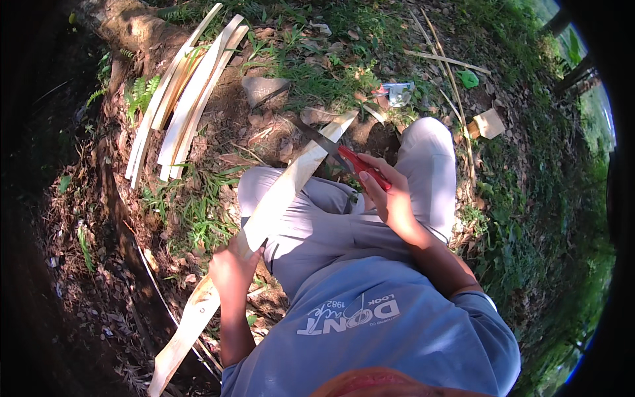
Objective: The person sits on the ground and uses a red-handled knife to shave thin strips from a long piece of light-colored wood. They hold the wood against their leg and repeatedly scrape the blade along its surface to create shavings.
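My left hand (231,268) grips a long pale wooden slat (278,195) near its middle; the slat runs from lower left up to the right, over my left knee. My right hand (387,192) is closed on the red handle of a knife (360,167). The dark blade reaches up-left and meets the slat near its upper end. I am sitting on the ground in grey trousers and a blue shirt.
A bundle of several pale split slats (185,92) lies on the dirt at upper left. A small wooden block (488,123) sits at right, thin sticks (450,79) above it, a grey metal piece (397,92) beyond my knees. Grass, stones and dead leaves surround me.
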The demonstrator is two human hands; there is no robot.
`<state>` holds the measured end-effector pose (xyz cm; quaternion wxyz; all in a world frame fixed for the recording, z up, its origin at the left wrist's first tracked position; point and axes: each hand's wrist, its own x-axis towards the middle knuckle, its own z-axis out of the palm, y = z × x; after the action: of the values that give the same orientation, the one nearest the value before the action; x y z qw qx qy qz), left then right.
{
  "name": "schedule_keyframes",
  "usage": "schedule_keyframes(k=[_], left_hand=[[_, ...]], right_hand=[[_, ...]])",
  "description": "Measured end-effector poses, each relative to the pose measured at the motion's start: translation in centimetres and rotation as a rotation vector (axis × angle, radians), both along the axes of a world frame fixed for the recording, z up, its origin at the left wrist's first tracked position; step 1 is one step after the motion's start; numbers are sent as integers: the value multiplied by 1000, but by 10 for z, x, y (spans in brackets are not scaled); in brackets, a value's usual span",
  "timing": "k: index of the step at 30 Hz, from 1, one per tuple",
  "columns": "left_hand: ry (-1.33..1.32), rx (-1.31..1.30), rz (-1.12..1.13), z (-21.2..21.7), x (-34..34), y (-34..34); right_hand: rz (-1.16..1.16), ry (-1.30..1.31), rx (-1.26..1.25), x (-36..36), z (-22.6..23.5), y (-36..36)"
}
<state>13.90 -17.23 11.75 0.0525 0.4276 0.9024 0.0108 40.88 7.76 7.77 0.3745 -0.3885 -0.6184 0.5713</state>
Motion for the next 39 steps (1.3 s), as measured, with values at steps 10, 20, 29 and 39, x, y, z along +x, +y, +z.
schedule_keyframes(k=[10,20,29,39], left_hand=[[26,-83,-83,-2,-13,81],[-188,-154,-51,-82,-64,76],[-238,100,-100,-114,-110,91],[-239,-141,-102,-110,-105,102]], right_hand=[[17,90,-116,-16,3,-15],[85,-2,-176,-43,-26,-12],[52,-120,-312,-44,7,-20],[154,-218,-260,-7,2,-37]])
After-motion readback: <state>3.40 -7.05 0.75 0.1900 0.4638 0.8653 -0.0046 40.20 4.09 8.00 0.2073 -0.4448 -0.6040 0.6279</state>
